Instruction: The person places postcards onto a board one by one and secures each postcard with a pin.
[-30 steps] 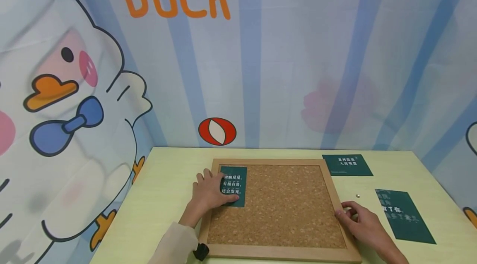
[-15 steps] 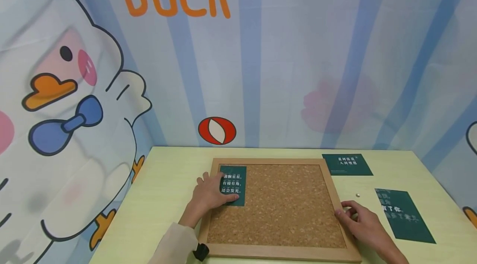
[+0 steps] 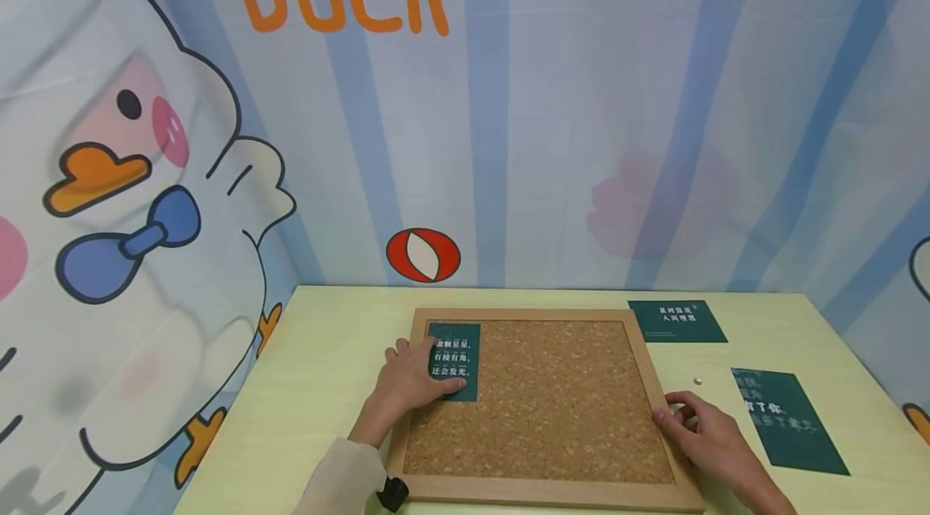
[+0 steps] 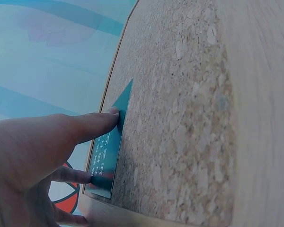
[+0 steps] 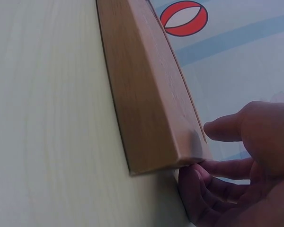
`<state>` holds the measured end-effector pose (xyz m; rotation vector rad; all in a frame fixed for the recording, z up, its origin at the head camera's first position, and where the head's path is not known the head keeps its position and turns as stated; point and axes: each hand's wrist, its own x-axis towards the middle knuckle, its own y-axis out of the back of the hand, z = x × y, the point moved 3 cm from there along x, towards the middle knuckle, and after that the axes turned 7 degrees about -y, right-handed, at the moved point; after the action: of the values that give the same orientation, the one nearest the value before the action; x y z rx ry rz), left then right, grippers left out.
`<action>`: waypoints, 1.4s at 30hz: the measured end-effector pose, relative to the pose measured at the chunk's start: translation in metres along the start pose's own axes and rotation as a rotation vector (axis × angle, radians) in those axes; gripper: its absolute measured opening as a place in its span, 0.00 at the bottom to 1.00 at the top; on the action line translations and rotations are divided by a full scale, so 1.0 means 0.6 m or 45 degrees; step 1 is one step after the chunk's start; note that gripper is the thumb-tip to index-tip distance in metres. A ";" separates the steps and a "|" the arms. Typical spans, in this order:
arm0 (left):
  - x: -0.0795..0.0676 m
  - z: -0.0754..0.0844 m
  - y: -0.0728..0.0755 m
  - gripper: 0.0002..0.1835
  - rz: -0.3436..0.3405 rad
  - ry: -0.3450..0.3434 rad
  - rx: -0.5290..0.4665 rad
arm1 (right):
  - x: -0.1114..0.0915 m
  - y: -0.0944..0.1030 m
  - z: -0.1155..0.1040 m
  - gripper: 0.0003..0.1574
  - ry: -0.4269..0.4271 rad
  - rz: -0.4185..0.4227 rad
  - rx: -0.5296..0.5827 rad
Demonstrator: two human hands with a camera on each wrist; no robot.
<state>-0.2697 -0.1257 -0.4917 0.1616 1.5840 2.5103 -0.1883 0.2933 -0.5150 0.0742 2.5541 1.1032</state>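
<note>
A wood-framed cork board [image 3: 552, 418] lies flat on the table. On its upper left corner is a dark green card [image 3: 465, 362] with white printed characters. My left hand [image 3: 407, 376] spans the card's left part, thumb tip near the lower edge and a fingertip near the upper left; in the left wrist view the thumb [image 4: 97, 124] and a finger touch its face. At the board's right side, my right hand [image 3: 705, 434] holds the frame. Its thumb [image 5: 225, 128] reaches over the top in the right wrist view, and the curled fingers sit against the outer edge [image 5: 146, 104].
Behind the board's right corner lies a second green card [image 3: 679, 323]. Another green card [image 3: 792, 422] rests to the right of my right hand. A tiny shiny round piece [image 3: 697, 381] lies between them on the table [image 3: 305, 362]. A printed duck curtain [image 3: 552, 136] hangs behind.
</note>
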 end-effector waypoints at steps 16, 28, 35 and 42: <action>-0.003 0.003 0.002 0.50 0.008 -0.005 -0.026 | -0.003 0.013 -0.001 0.43 -0.033 -0.057 0.054; -0.001 0.000 -0.002 0.50 -0.006 0.004 -0.006 | 0.004 0.075 0.012 0.33 0.171 0.223 -0.179; -0.002 0.000 0.000 0.51 -0.006 0.005 -0.010 | 0.017 0.082 0.032 0.34 0.180 0.276 -0.331; -0.004 0.000 -0.001 0.51 -0.005 0.003 -0.015 | 0.029 0.067 0.046 0.29 0.164 0.239 -0.396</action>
<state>-0.2674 -0.1261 -0.4924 0.1543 1.5681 2.5172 -0.1991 0.3433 -0.5091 0.1718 2.4901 1.6126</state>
